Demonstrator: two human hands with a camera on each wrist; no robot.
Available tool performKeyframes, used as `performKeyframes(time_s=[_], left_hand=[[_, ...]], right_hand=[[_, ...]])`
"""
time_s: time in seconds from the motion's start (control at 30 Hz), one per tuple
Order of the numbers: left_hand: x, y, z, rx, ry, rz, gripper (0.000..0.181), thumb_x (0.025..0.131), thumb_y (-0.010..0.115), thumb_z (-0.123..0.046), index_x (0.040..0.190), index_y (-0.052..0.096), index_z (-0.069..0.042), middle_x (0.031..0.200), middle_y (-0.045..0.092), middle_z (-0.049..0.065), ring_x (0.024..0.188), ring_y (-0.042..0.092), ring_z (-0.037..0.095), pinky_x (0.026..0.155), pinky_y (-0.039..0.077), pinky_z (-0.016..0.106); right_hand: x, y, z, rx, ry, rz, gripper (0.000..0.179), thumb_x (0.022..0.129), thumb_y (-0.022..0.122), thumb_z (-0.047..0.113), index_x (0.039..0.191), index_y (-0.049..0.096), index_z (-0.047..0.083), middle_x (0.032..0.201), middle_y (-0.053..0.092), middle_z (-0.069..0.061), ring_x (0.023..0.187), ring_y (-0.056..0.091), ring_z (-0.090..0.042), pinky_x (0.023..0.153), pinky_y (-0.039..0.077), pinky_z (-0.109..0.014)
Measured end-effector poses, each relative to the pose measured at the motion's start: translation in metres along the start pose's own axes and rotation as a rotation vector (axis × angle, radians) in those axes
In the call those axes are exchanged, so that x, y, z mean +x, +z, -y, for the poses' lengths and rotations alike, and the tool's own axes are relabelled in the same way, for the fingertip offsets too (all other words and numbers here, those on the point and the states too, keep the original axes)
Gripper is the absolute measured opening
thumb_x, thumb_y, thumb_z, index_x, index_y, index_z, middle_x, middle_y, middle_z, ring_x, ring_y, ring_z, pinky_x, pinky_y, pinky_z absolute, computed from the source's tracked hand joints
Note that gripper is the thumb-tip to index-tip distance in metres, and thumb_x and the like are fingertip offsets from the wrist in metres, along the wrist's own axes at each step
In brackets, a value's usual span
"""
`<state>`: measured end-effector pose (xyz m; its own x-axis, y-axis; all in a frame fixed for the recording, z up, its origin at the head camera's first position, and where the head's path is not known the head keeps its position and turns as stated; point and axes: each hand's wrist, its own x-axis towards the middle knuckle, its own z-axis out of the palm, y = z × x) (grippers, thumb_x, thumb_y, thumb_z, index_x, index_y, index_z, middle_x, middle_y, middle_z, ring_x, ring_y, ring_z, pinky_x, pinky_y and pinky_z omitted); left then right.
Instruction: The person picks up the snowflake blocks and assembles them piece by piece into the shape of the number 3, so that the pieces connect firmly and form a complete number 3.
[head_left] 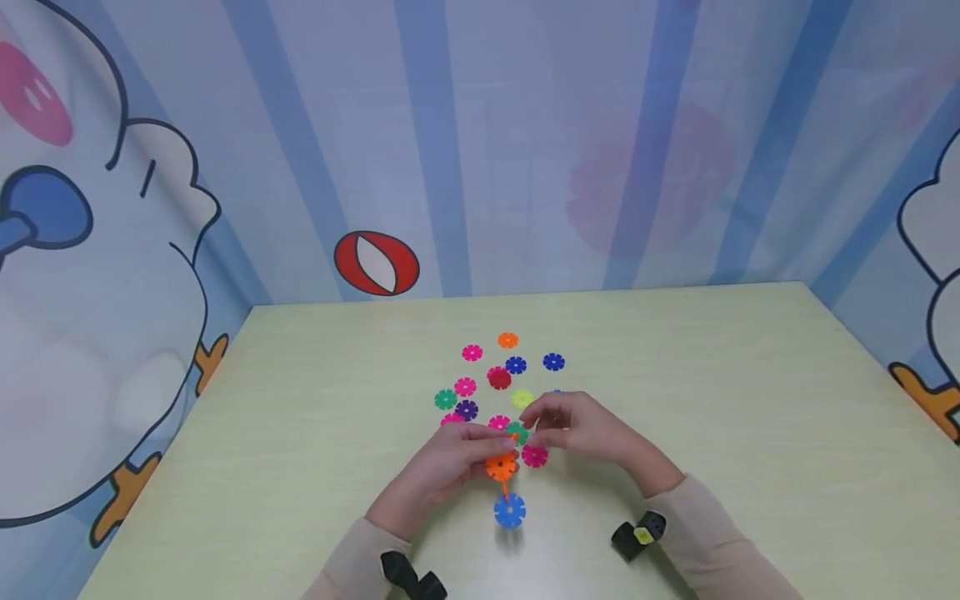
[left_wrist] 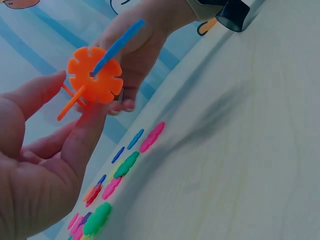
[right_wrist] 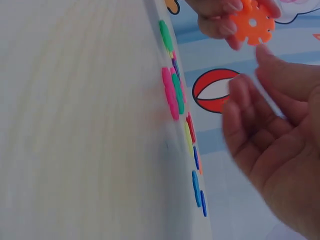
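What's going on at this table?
A person is handling small, notched plastic discs. Their left hand holds a few joined together, orange discs with a blue disc at the near end, up off the table. The right hand is close by, fingers bent, with nothing visible in its grasp. More loose discs in various colours lie scattered on the table, mostly beyond the hands.

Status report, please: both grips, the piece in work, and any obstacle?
Left grip: holding joined discs, raised. Right grip: close by, looks empty. Loose discs nearby; no blockage seen.
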<state>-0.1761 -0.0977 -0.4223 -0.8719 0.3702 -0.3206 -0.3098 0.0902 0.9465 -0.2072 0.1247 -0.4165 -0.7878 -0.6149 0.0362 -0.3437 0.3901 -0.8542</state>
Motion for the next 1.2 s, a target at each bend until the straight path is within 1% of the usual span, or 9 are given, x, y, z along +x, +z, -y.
performKeyframes(time_s=[0.1,0.2,0.27,0.3,0.47,0.67,0.9,1.03,1.2], left_hand=[[0.0,-0.001,0.0,0.001,0.005,-0.009,0.037,0.09,0.069,-0.019,0.117,0.066,0.006,0.096,0.072,0.007,0.083,0.069,0.013,0.078,0.056,0.027],[0.0,-0.003,0.002,-0.01,0.013,-0.003,0.037,0.09,0.068,-0.017,0.117,0.065,0.008,0.093,0.072,0.005,0.082,0.069,0.013,0.078,0.056,0.027],[0.001,-0.003,0.003,-0.018,0.02,0.004,0.037,0.09,0.068,-0.016,0.116,0.064,0.009,0.092,0.072,0.004,0.081,0.069,0.012,0.077,0.056,0.027],[0.001,-0.004,0.004,-0.021,0.024,0.006,0.037,0.09,0.068,-0.016,0.116,0.064,0.009,0.092,0.072,0.004,0.081,0.069,0.012,0.077,0.056,0.027],[0.002,-0.005,0.005,-0.019,0.022,0.006,0.037,0.09,0.069,-0.017,0.117,0.064,0.008,0.092,0.072,0.004,0.081,0.069,0.012,0.077,0.056,0.026],[0.003,-0.005,0.005,-0.022,0.018,0.007,0.037,0.09,0.069,-0.017,0.117,0.064,0.008,0.09,0.071,0.002,0.08,0.068,0.011,0.076,0.056,0.025],[0.004,-0.007,0.006,-0.043,0.014,0.021,0.038,0.091,0.067,-0.017,0.119,0.063,0.009,0.092,0.071,0.002,0.082,0.068,0.011,0.077,0.056,0.024],[0.004,-0.007,0.006,-0.05,0.013,0.024,0.038,0.091,0.067,-0.016,0.119,0.062,0.009,0.094,0.071,0.002,0.083,0.068,0.011,0.078,0.056,0.025],[0.004,-0.006,0.006,-0.046,0.012,0.021,0.038,0.091,0.067,-0.016,0.119,0.062,0.009,0.093,0.071,0.002,0.084,0.068,0.011,0.078,0.056,0.025]], right_hand=[[-0.001,-0.003,-0.004,-0.051,0.049,0.027,0.028,0.086,0.07,0.011,0.111,0.065,0.0,0.099,0.066,-0.006,0.084,0.059,-0.014,0.075,0.053,-0.026],[0.0,-0.003,-0.006,-0.057,0.096,0.062,0.031,0.083,0.073,0.011,0.111,0.066,0.0,0.098,0.065,-0.005,0.084,0.058,-0.014,0.076,0.053,-0.027],[0.001,-0.003,-0.008,-0.06,0.114,0.071,0.032,0.082,0.075,0.011,0.11,0.066,0.0,0.099,0.065,-0.006,0.085,0.058,-0.015,0.076,0.053,-0.027],[0.001,-0.002,-0.007,-0.051,0.129,0.072,0.032,0.081,0.076,0.011,0.11,0.066,0.0,0.099,0.065,-0.005,0.085,0.058,-0.015,0.076,0.052,-0.026],[0.005,0.003,-0.01,-0.075,0.17,0.062,0.031,0.08,0.078,0.012,0.108,0.068,0.004,0.097,0.064,-0.002,0.084,0.055,-0.016,0.075,0.05,-0.027],[0.008,0.01,-0.012,-0.113,0.226,0.044,0.032,0.076,0.082,0.014,0.105,0.068,0.008,0.089,0.061,0.001,0.081,0.053,-0.018,0.071,0.049,-0.029],[0.009,0.012,-0.007,-0.181,0.214,0.043,0.029,0.075,0.082,0.012,0.1,0.068,0.007,0.087,0.059,0.001,0.08,0.052,-0.017,0.07,0.048,-0.029],[0.009,0.013,-0.007,-0.198,0.207,0.037,0.027,0.074,0.083,0.011,0.095,0.067,0.007,0.084,0.058,0.0,0.078,0.051,-0.017,0.069,0.047,-0.029],[0.009,0.014,-0.007,-0.214,0.211,0.029,0.027,0.074,0.083,0.011,0.094,0.066,0.008,0.083,0.056,0.0,0.078,0.05,-0.017,0.068,0.046,-0.029]])
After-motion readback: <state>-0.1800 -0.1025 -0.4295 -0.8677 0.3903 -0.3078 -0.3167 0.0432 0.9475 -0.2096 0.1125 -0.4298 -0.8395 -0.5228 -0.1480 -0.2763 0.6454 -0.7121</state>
